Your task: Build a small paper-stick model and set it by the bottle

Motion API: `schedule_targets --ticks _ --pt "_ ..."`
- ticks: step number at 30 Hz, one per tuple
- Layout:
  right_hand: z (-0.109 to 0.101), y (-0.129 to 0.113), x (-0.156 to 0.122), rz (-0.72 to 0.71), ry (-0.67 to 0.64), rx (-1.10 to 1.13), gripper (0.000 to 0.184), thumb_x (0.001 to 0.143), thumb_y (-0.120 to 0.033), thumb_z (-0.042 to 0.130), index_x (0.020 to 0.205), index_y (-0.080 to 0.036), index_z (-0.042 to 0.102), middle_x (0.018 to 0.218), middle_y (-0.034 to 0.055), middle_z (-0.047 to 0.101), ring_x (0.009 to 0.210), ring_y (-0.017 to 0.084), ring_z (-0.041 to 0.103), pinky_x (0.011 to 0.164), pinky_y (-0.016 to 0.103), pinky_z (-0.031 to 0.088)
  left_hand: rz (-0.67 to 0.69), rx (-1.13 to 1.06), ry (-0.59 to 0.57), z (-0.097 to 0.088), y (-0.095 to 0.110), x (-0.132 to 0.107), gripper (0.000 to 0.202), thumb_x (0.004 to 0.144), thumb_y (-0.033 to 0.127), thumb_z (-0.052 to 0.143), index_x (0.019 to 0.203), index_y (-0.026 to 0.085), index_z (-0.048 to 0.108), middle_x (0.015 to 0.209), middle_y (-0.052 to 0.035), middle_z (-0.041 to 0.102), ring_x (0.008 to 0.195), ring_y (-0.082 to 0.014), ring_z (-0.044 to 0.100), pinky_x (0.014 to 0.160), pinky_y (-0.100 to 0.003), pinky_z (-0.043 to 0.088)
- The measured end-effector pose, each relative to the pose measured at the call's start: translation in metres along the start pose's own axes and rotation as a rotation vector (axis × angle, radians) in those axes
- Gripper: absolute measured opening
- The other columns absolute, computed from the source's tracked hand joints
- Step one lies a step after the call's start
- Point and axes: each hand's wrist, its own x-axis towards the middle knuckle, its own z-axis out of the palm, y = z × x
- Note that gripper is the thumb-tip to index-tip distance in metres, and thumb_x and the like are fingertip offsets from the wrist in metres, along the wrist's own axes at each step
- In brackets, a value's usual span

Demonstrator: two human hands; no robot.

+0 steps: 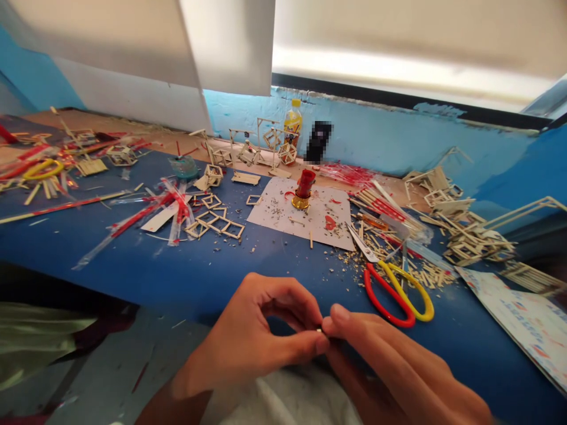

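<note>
My left hand (pixel 261 330) is closed in a pinch, thumb and fingertips meeting on a small pale piece (pixel 319 331) that barely shows. Against those fingertips rests my right hand (pixel 390 351), its fingers drawn together; whatever it pinches is hidden. Both hands are in front of my body at the near edge of the blue table (pixel 195 283). Just beyond my right hand lie scissors (pixel 398 292) with one red and one yellow handle, blades apart. Farther off, a red candle (pixel 305 183) in a gold holder stands on a white sheet (pixel 283 227) strewn with dark crumbs.
Open wooden stick frames (pixel 219 221) lie left of the sheet, near red plastic wrappers (pixel 170 206). More stick frames (pixel 473 242) pile up at the right, beside a printed paper bag (pixel 522 324). A yellow-capped bottle (pixel 293 121) stands by the wall. Loose sticks (pixel 427 274) surround the scissors.
</note>
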Motion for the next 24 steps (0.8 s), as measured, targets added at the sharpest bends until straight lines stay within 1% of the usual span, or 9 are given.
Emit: schedule_targets --ticks 3,4,6,9,13,17,21,23,24 --pt "-0.003 0.006 0.006 -0.304 -0.073 -0.094 0.052 0.085 -0.004 0.072 0.128 -0.033 0.074 0.092 -0.0038 0.083 0.071 0.018 0.08 0.064 0.025 0.069 -0.041 -0.034 -0.055 -0.005 0.0 0.0 0.015 0.068 0.011 0.088 0.079 0.016 0.078 0.072 0.0003 0.079 0.065 -0.0117 0.073 0.063 -0.017 0.058" --pt "-0.003 0.009 0.008 -0.349 -0.089 -0.095 0.048 0.086 -0.001 0.071 0.126 -0.028 0.074 0.093 -0.0023 0.083 0.072 0.016 0.079 0.066 0.02 0.067 -0.055 -0.05 -0.071 -0.007 0.0 0.0 0.015 0.068 0.01 0.088 0.079 0.015 0.079 0.072 0.0003 0.079 0.065 -0.0107 0.073 0.064 -0.015 0.058" --pt "-0.004 0.015 0.01 -0.354 -0.112 -0.065 0.045 0.085 0.002 0.072 0.122 -0.023 0.074 0.095 -0.0012 0.082 0.076 0.014 0.079 0.071 0.016 0.065 -0.081 -0.101 -0.105 -0.01 0.0 -0.001 0.011 0.073 0.012 0.086 0.082 0.016 0.08 0.074 -0.0002 0.08 0.067 -0.0098 0.074 0.064 -0.013 0.057" --pt "-0.001 0.023 0.008 -0.265 -0.075 0.056 0.051 0.082 0.004 0.075 0.124 -0.025 0.072 0.097 -0.0022 0.081 0.08 0.012 0.077 0.079 0.016 0.064 -0.11 -0.202 -0.139 -0.012 0.0 -0.002 0.009 0.081 0.017 0.085 0.089 0.018 0.082 0.079 -0.001 0.082 0.072 -0.0108 0.077 0.066 -0.013 0.058" --pt "0.006 0.029 0.005 -0.036 -0.038 0.356 0.048 0.081 0.002 0.076 0.117 -0.03 0.075 0.093 -0.0038 0.078 0.085 0.011 0.075 0.081 0.018 0.062 -0.098 -0.359 -0.137 -0.008 0.004 0.001 0.008 0.083 0.016 0.084 0.089 0.021 0.083 0.08 0.0005 0.082 0.071 -0.009 0.077 0.069 -0.013 0.06" --pt "0.012 0.029 0.014 0.318 0.05 0.77 0.023 0.086 -0.009 0.071 0.101 -0.027 0.075 0.082 -0.0023 0.069 0.071 0.009 0.069 0.064 0.016 0.057 -0.078 -0.445 -0.089 -0.005 0.005 0.006 0.01 0.082 0.011 0.084 0.086 0.021 0.084 0.076 0.0017 0.081 0.067 -0.0076 0.076 0.066 -0.011 0.06" --pt "0.015 0.029 0.027 0.752 0.096 1.056 0.008 0.073 -0.013 0.066 0.078 -0.019 0.069 0.074 -0.0024 0.056 0.055 0.006 0.048 0.055 0.018 0.046 -0.074 -0.406 -0.039 -0.004 -0.001 0.009 0.018 0.072 0.005 0.088 0.081 0.02 0.083 0.069 0.0039 0.079 0.065 -0.0071 0.075 0.064 -0.01 0.059" --pt "0.017 0.03 0.026 0.864 0.026 1.09 0.002 0.074 -0.021 0.065 0.074 -0.019 0.066 0.065 -0.004 0.048 0.05 0.007 0.035 0.05 0.02 0.038 -0.047 -0.349 -0.004 -0.004 -0.006 0.009 0.024 0.067 0.003 0.09 0.08 0.02 0.081 0.07 0.0051 0.079 0.066 -0.0076 0.076 0.065 -0.01 0.06" --pt "0.019 0.03 0.024 0.877 -0.019 1.078 0.008 0.077 -0.027 0.065 0.073 -0.02 0.064 0.058 -0.0057 0.041 0.048 0.007 0.028 0.047 0.02 0.032 -0.018 -0.309 0.021 -0.004 -0.008 0.009 0.026 0.065 0.002 0.091 0.08 0.02 0.08 0.072 0.0055 0.08 0.067 -0.0079 0.076 0.065 -0.011 0.06"
